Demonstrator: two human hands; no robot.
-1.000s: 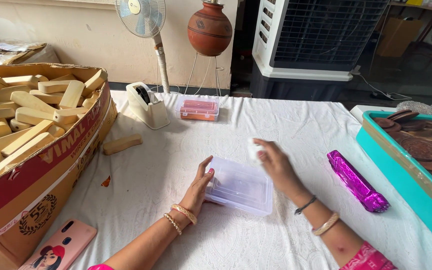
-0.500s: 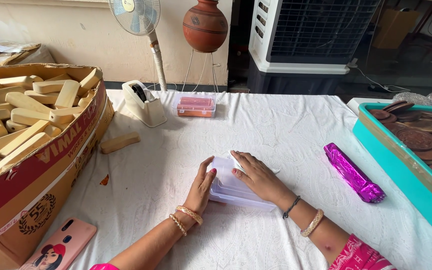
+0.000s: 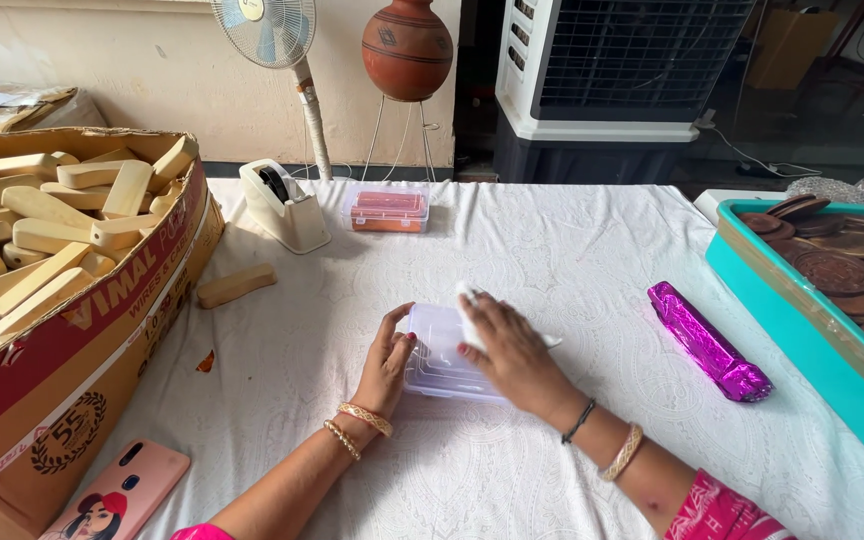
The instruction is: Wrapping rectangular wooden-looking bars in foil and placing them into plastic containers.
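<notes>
Item: clear plastic box [image 3: 430, 362], shallow, lidded, lying flat on the white tablecloth [image 3: 552, 250] near the middle of the table

Hands: my left hand [image 3: 388, 362] rests against the box's left edge, fingers loosely curled, bracing rather than gripping. My right hand [image 3: 508, 352] lies flat and spread over the lid, pressing a small white cloth or tissue [image 3: 470, 312] under the fingers

Handling, as I judge it: thin, light, somewhat flexible, slick; likely to skate on the cloth unless braced. Best taken by the two short edges

Surroundings: purple foil-wrapped bar [image 3: 708, 340] well to the right; teal tray [image 3: 802, 320] of brown discs beyond it; tape dispenser [image 3: 284, 204] and small orange-filled box [image 3: 386, 208] further back; cardboard carton [image 3: 72, 330] of wooden blocks at left, pink phone [image 3: 120, 492] beside it

Not determined: box contents, the latch side, and most of the white cloth, all covered by my right hand
</notes>
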